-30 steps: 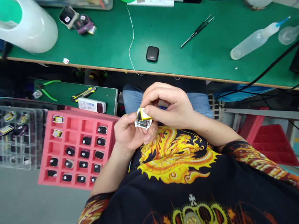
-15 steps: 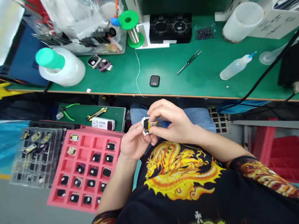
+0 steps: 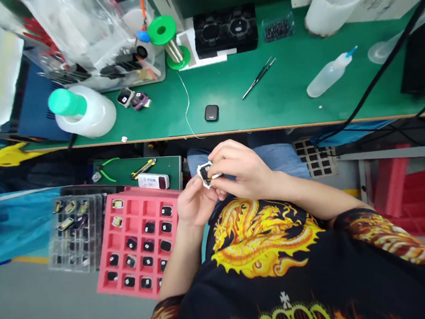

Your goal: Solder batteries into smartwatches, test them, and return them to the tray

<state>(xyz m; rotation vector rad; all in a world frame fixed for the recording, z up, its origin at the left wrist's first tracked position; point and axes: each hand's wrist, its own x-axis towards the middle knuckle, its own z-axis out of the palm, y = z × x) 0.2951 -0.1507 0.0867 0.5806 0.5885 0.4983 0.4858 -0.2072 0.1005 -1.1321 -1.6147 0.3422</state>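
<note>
A small white watch case (image 3: 201, 172) with a dark inside is pinched at its edge by my left hand (image 3: 197, 201), thumb on top and fingers curled beneath. My right hand (image 3: 241, 169) reaches over from the other side, its thumb and fingers closed on a small yellow-and-silver part (image 3: 216, 175) at the case's opening. The fingers hide most of this part. Both hands are over my lap, just below the bench's front edge. Beyond them a black rounded-square piece (image 3: 211, 113) lies on the green bench (image 3: 277, 93).
At my left are a pink foam tray (image 3: 114, 241) with watch pieces, a clear compartment box (image 3: 60, 242), and a utility knife (image 3: 143, 168). The bench holds tweezers (image 3: 259, 77), a solder spool (image 3: 174, 50), a white bottle (image 3: 95, 113) and a dropper bottle (image 3: 327, 78).
My view has shifted slightly. The case has turned a little in my left hand, and less of the yellow part shows between my right fingers. Both hands keep their grip.
</note>
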